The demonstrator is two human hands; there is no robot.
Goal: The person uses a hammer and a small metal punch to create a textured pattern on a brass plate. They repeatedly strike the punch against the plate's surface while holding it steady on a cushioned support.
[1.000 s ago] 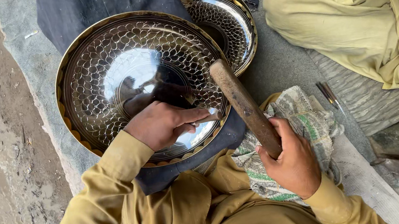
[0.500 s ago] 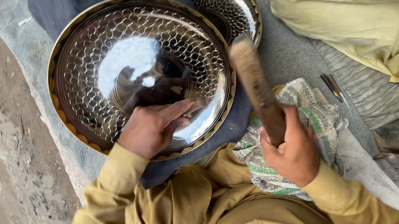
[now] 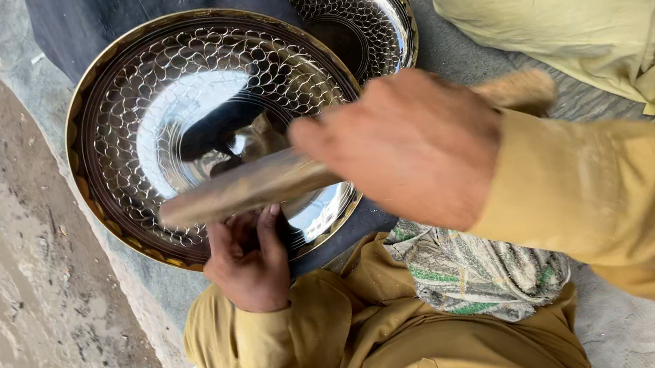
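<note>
Since half a second ago the right hand (image 3: 412, 151) has swung across from the lower right of the frame, carrying the wooden stick-like tool (image 3: 259, 183) so that it now lies nearly level above the large round shiny metal tray with a scale-pattern band and brass-coloured rim (image 3: 160, 88); its fingers are closed round the handle, and both are blurred. The tray fills the upper left and middle of the frame, resting on dark blue cloth (image 3: 148, 4). The patterned band appears to run all the way round the smooth mirror centre, so the decoration looks largely done, though finer marks cannot be judged. The left hand (image 3: 248, 259) grips the tray's near rim, fingers curled over the edge. Behind, a second similar patterned metal tray (image 3: 358, 9) lies partly covered. A green-patterned cloth (image 3: 477, 274) sits on the lap, and another person's yellow-green garment (image 3: 575, 4) fills the upper right.
</note>
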